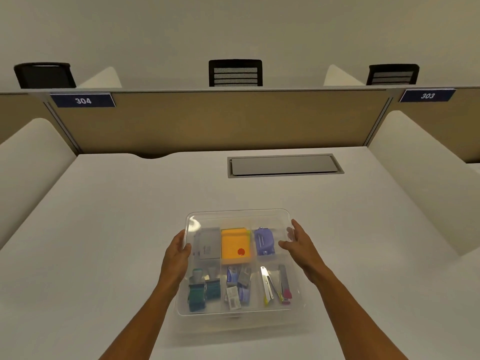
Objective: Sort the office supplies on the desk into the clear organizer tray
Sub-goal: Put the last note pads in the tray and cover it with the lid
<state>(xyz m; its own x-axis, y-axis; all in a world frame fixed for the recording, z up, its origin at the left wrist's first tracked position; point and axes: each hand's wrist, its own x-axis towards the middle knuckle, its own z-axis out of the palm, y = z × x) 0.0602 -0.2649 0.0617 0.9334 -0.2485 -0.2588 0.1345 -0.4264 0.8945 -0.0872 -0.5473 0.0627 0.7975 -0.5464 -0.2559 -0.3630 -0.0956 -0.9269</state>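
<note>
We see a white desk [117, 229]. A clear organizer tray [235, 213] sits near its front edge. A grey cable hatch [283, 165] lies flush toward the back edge.

- Left hand [177, 256] — bare, no glove, ring or watch showing.
- Right hand [298, 242] — bare likewise.
- Forearms — both uncovered to the frame's lower edge; no sleeve visible.

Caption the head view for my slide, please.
Both hands, left and right, hold a clear organizer tray of sorted supplies.
</note>
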